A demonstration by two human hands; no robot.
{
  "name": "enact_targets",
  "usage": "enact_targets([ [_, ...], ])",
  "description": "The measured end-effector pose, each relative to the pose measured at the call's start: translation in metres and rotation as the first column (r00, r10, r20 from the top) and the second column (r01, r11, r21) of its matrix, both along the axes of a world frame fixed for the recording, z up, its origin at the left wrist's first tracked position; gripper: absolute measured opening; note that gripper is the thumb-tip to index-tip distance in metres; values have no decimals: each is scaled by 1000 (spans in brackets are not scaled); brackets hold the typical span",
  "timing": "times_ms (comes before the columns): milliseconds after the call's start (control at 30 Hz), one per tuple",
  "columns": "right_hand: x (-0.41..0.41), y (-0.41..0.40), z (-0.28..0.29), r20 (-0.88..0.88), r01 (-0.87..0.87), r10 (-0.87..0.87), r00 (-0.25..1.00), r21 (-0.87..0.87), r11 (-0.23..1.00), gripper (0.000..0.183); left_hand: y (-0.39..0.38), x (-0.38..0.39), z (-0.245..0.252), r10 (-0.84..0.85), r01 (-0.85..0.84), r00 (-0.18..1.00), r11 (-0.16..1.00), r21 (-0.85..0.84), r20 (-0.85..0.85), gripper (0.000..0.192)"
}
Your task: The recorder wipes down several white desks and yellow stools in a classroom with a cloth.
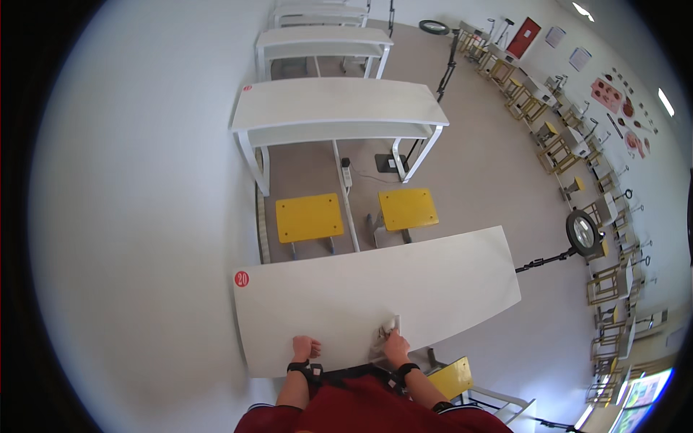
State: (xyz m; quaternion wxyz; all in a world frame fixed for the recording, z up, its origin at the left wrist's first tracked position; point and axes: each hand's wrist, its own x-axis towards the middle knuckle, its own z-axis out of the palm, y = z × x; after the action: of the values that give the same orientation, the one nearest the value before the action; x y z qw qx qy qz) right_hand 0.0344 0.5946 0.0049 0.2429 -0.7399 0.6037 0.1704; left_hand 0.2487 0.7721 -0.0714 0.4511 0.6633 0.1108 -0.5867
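Observation:
My left hand (306,347) rests near the front edge of the white desk (303,292), its fingers curled and nothing visible in them. To the right, my right hand (397,347) grips a small white object (390,326) against the desktop. A thin, straight white edge stands up on the object's right side. My fingers hide part of it, so its exact kind cannot be told. Greyish shadow or see-through material lies just left of that hand. Black bands circle both wrists.
A white wall (135,216) runs along the left. Beyond the desk stand two yellow stools (309,217) and another white desk (341,103). A ring light (583,233) on a stand is at right. A yellow seat (452,379) is beside me at lower right.

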Motion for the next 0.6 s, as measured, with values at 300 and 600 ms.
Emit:
enact_targets([
  [300, 58, -73, -4, -62, -86, 82, 995, -67, 994, 19, 1, -10, 24, 113, -111, 993, 993, -47, 44, 28],
  [600, 126, -144, -10, -24, -184, 183, 983, -178, 967, 24, 5, -12, 38, 123, -116, 990, 989, -95, 75, 30],
])
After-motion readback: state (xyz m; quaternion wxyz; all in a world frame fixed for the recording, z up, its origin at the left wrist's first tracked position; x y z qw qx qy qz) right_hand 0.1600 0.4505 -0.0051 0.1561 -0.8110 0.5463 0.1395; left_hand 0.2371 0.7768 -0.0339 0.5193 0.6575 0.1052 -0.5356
